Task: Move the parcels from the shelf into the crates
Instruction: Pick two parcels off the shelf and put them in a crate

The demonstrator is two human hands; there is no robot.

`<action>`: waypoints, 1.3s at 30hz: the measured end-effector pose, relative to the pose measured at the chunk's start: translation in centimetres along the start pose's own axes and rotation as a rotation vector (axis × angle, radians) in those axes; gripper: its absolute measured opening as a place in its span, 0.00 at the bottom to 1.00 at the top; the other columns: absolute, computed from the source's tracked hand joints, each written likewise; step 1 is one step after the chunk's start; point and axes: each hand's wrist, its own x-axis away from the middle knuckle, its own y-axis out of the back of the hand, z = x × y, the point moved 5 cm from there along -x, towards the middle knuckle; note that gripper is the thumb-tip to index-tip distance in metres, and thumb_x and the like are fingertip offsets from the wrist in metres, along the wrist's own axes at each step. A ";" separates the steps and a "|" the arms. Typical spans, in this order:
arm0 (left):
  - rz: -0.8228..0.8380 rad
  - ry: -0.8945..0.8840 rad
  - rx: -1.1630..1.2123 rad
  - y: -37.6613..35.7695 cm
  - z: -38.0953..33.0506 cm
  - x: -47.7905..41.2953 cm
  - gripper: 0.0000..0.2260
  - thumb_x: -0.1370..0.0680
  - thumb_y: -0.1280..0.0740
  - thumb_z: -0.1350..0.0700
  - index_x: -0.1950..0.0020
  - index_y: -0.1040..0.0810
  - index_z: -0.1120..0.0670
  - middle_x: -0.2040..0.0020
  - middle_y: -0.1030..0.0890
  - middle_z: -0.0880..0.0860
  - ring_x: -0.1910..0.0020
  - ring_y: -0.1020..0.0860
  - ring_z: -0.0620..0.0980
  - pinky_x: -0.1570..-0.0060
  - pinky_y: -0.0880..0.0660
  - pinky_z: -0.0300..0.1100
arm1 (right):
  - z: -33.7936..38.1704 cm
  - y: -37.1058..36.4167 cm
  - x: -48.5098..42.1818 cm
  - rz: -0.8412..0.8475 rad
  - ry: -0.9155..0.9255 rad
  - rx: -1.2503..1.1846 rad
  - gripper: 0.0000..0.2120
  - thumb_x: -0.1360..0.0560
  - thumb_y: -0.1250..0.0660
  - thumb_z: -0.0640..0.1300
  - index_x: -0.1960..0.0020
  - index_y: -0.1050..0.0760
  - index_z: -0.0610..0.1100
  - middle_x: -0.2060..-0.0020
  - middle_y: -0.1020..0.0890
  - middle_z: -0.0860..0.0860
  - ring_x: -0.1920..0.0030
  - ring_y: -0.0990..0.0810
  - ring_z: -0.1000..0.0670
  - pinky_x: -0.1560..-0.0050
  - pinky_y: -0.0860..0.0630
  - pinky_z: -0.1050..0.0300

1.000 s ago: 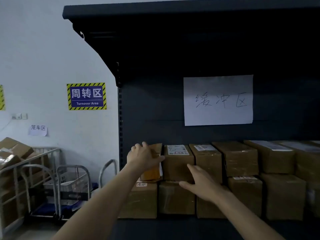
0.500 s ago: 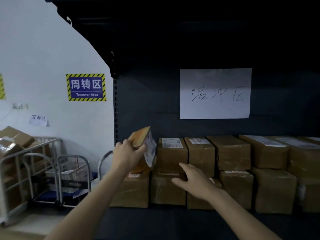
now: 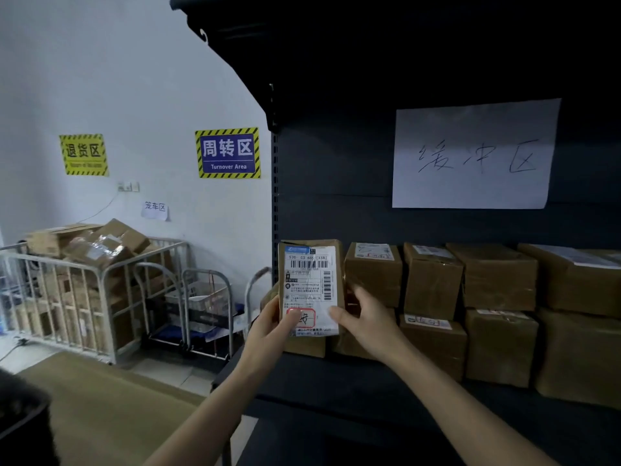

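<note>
A small brown parcel (image 3: 311, 280) with a white shipping label facing me is held upright in front of the dark shelf (image 3: 336, 381). My left hand (image 3: 272, 326) grips its lower left edge, thumb on the label. My right hand (image 3: 364, 322) grips its lower right edge. Several brown cardboard parcels (image 3: 433, 280) stand stacked in two rows on the shelf to the right of it. A dark crate corner (image 3: 23, 428) shows at the bottom left.
A white metal cage cart (image 3: 87, 297) piled with boxes stands at the left wall. Hand trolleys (image 3: 205, 304) are parked beside the shelf's end. A brown table surface (image 3: 111, 408) lies below left. A handwritten paper sign (image 3: 473, 156) hangs on the shelf's back panel.
My left hand has lifted the small parcel off the stack and turned its label toward me. My right hand came over and took hold of its right edge. The view swung left.
</note>
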 end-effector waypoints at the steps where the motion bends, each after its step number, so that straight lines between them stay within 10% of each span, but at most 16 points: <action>1: 0.012 -0.005 -0.028 0.1 -0.2 0.2 0.11 0.22 0.38 0.60 0.40 0.26 0.53 0.46 0.18 0.48 0.52 0.19 0.38 0.58 0.24 0.28 | 0.1 -0.2 0.1 -0.001 0.013 0.010 0.22 0.23 0.36 0.45 0.31 0.36 0.50 0.45 0.26 0.61 0.45 0.29 0.63 0.61 0.33 0.78; 14: 0.038 0.109 -0.427 3.4 4.4 2.9 0.20 0.29 0.28 0.62 0.41 0.29 0.51 0.49 0.19 0.47 0.49 0.20 0.43 0.47 0.21 0.42 | -5.7 -5.4 3.4 -0.020 -0.042 0.021 0.25 0.26 0.31 0.41 0.32 0.35 0.48 0.42 0.24 0.55 0.46 0.29 0.62 0.60 0.32 0.80; 23: 0.031 0.166 -0.578 2.6 7.3 2.5 0.23 0.27 0.30 0.60 0.34 0.33 0.55 0.46 0.21 0.48 0.45 0.22 0.45 0.44 0.24 0.39 | -7.7 -6.9 2.9 -0.050 -0.058 0.179 0.33 0.27 0.31 0.41 0.27 0.43 0.51 0.32 0.31 0.52 0.32 0.32 0.53 0.37 0.35 0.62; 31: 0.031 0.007 -0.918 3.2 2.6 2.1 0.43 0.32 0.27 0.44 0.24 0.47 0.52 0.26 0.38 0.49 0.27 0.40 0.49 0.29 0.41 0.47 | -8.0 -3.7 3.0 0.048 -0.068 0.425 0.41 0.26 0.33 0.54 0.24 0.55 0.46 0.25 0.45 0.50 0.26 0.43 0.51 0.28 0.41 0.57; 39: 0.154 -0.268 -1.386 1.7 -3.3 -0.4 0.51 0.39 0.47 0.23 0.23 0.50 0.50 0.24 0.42 0.49 0.25 0.43 0.49 0.27 0.46 0.46 | -5.3 2.1 2.2 0.013 0.033 0.765 0.37 0.24 0.37 0.55 0.24 0.51 0.45 0.25 0.42 0.49 0.27 0.41 0.50 0.29 0.40 0.55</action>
